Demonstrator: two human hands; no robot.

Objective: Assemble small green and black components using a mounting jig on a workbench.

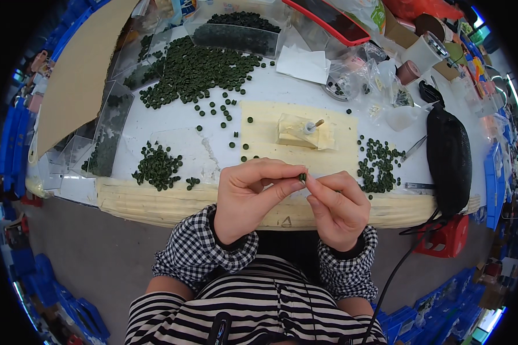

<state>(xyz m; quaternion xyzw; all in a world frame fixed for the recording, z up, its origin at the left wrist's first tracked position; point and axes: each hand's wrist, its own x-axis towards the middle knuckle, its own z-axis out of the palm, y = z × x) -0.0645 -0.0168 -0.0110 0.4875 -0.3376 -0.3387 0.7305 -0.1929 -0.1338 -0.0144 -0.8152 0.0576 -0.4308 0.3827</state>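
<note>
My left hand (248, 198) and my right hand (338, 208) meet above the table's near edge. Between their fingertips they pinch one small dark green disc (302, 177). Just beyond the hands lies a cream mat (270, 123) with a small cream block (298, 132) on it, and a short peg with a brown tip (312, 125) stands in that block. Loose green discs form a small pile (157, 167) to the left, another pile (378, 164) to the right, and a large spread (195, 69) further back.
A white table (178, 129) has a padded cream front edge (138, 201). Clear plastic trays (106, 135) stand at the left, a clear box of discs (236, 31) at the back. A black pouch (448, 155), tweezers (414, 148), tape rolls (423, 52) and plastic bags (362, 72) sit at the right.
</note>
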